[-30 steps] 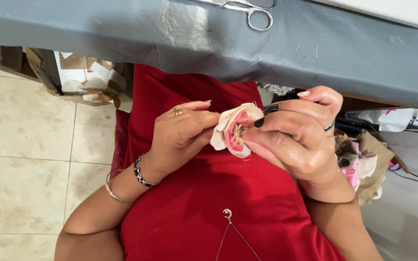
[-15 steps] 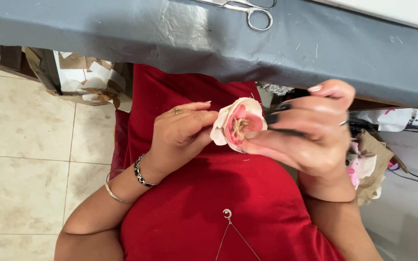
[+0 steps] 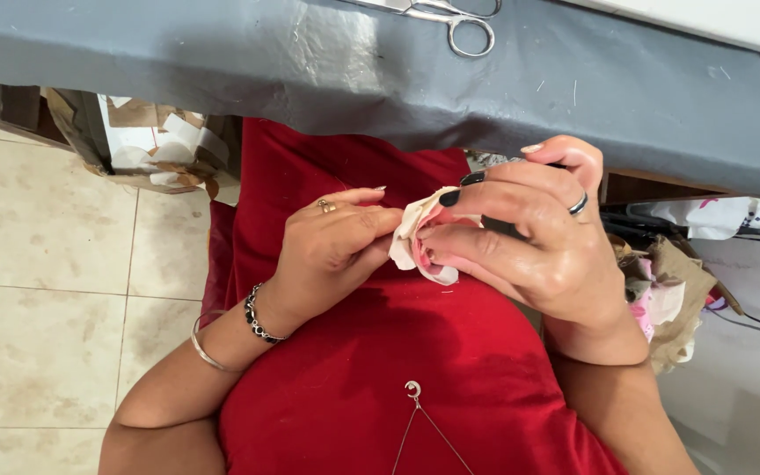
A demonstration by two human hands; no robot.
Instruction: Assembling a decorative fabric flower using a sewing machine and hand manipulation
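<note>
The left hand [image 3: 332,251] pinches the near edge of a small cream-and-pink fabric flower [image 3: 415,242], fingers pressed together on its folds. Just right of that grip, the right hand [image 3: 538,237] closes thumb and forefinger on the same flower, held over a red lap, below the grey counter [image 3: 222,62] with scissors [image 3: 450,18]. This looks like the shaping or stitching step; the next move calls for a steady hold while the petals are turned.
</note>
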